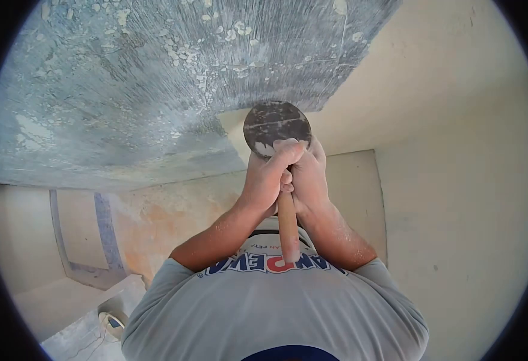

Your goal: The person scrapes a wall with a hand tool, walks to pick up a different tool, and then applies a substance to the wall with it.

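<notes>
Both my hands are wrapped, one over the other, round a round-headed tool with a wooden handle. Its dark, flat disc, smeared with pale material, sits just beyond my fingers. My left hand closes from the left, with a thumb lying across near the disc's lower edge. My right hand closes from the right, partly behind the left. White dust coats both hands and the forearms. The handle's end points back at my chest. Past the disc spreads a scraped blue-grey surface with pale patches, which the disc overlaps in this view.
A smooth cream surface borders the blue-grey area on the right. Plain pale wall stands further right. To the left are an orange-stained wall and a blue-bordered panel. A white-rimmed round object lies low at left.
</notes>
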`<act>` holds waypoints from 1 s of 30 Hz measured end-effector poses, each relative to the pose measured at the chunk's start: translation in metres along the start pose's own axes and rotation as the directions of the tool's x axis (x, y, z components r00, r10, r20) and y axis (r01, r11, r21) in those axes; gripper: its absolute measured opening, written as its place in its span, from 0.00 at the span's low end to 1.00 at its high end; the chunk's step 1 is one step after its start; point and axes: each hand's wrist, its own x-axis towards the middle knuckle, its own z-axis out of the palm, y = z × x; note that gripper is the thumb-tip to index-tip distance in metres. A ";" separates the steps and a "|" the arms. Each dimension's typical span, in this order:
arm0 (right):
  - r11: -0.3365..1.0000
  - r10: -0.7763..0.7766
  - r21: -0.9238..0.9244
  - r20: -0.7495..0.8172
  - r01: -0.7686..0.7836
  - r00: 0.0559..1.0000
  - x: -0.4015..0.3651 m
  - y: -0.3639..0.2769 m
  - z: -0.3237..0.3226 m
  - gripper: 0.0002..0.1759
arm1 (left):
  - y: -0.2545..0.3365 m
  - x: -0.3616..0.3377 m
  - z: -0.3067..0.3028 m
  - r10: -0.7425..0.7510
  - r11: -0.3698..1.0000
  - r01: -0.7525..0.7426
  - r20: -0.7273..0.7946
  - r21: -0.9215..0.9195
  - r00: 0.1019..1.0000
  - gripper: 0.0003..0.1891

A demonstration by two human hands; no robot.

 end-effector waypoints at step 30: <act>0.988 0.150 -0.031 -0.053 -0.152 0.987 0.030 0.028 -0.027 0.05 | -0.045 0.051 -0.040 -0.211 0.975 0.205 -0.070 -0.085 0.975 0.11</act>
